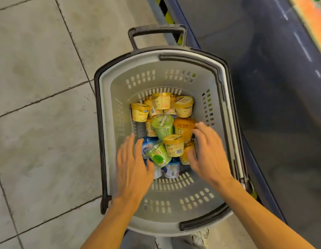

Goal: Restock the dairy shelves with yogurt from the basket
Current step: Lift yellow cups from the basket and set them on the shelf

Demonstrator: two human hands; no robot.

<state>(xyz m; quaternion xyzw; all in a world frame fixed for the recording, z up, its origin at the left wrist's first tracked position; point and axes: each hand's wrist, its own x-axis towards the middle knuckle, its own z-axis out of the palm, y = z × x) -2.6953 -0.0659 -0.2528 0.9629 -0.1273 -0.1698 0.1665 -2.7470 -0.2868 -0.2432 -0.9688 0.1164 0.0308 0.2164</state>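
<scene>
Your left hand (pixel 132 164) has no grip on anything: its fingers lie straight and spread above the blue yogurt cups (pixel 147 143) at the near left of the pile. Your right hand (pixel 208 155) is loosely curled, fingertips touching the orange cup (pixel 184 128) and thumb beside another orange cup low on the right, but it pinches nothing that you can see. Between your two hands lie a tipped green cup (pixel 158 153) and a yellow cup (pixel 174 145). The yogurt sits jumbled in the bottom of the grey basket (pixel 156 69), some cups upright, some on their sides. More yellow cups crowd the far end, well beyond your fingers. The basket stands on the tiled floor (pixel 39 87).
</scene>
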